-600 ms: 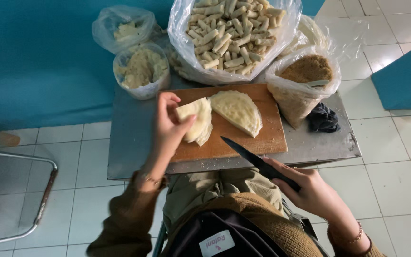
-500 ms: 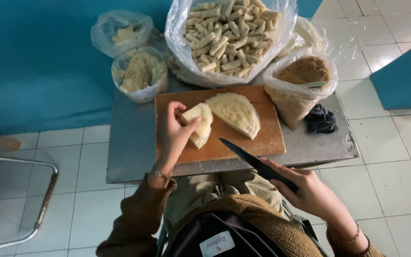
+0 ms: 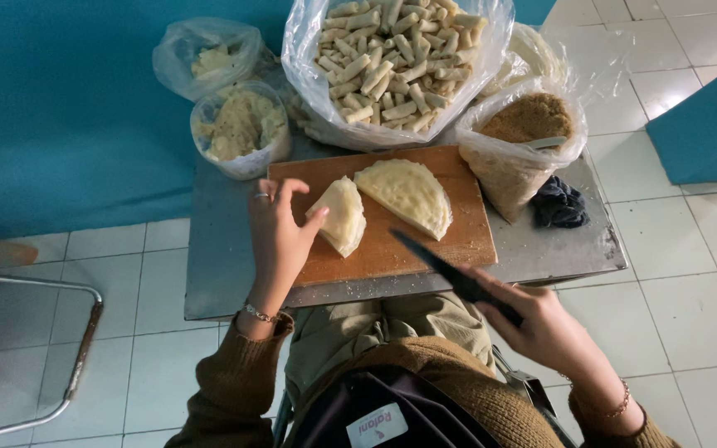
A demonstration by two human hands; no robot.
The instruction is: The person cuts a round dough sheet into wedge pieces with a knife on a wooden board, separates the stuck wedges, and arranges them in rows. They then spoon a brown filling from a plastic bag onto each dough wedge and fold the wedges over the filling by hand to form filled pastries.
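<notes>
So the left hand has its fingers pinching the near edge of a folded stack of pale wrapper sheets, which sits on the left half of the wooden cutting board on the table. The stack's long axis runs roughly away from the person, tilted a bit. The right hand has its fingers wrapped around a dark knife, blade pointing up-left at the stack from its right side, just off the board's near edge. A second half-round stack lies just to the right.
</notes>
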